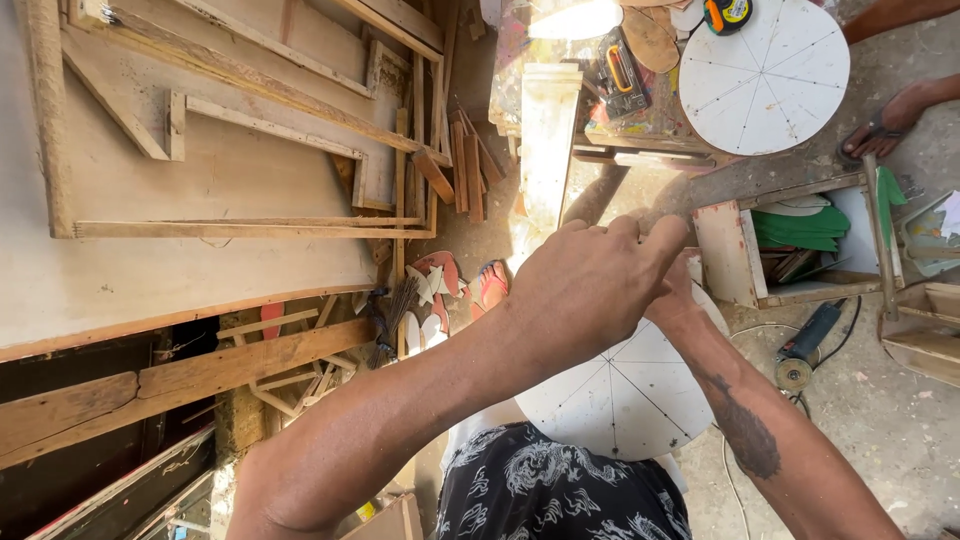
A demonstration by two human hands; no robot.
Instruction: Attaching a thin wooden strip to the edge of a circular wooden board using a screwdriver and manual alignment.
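Observation:
A white round disc point(620, 395) with pencil lines radiating from its centre rests on my lap, over black patterned shorts point(560, 490). My left hand point(590, 285) hovers over the disc's far edge with its fingers curled into a fist; whatever is inside it is hidden. My right hand point(677, 295) comes in from the lower right and is mostly covered by the left hand, touching it at the disc's rim. I cannot tell what the right hand's fingers grip.
A second lined white disc point(765, 70) lies on a cluttered bench with a tape measure point(727, 12). A wooden box point(725, 250) holds green pieces. An angle grinder point(805, 345) lies on the floor. Another person's sandalled foot point(890, 120) is at upper right. Wooden frames point(230, 150) are stacked left.

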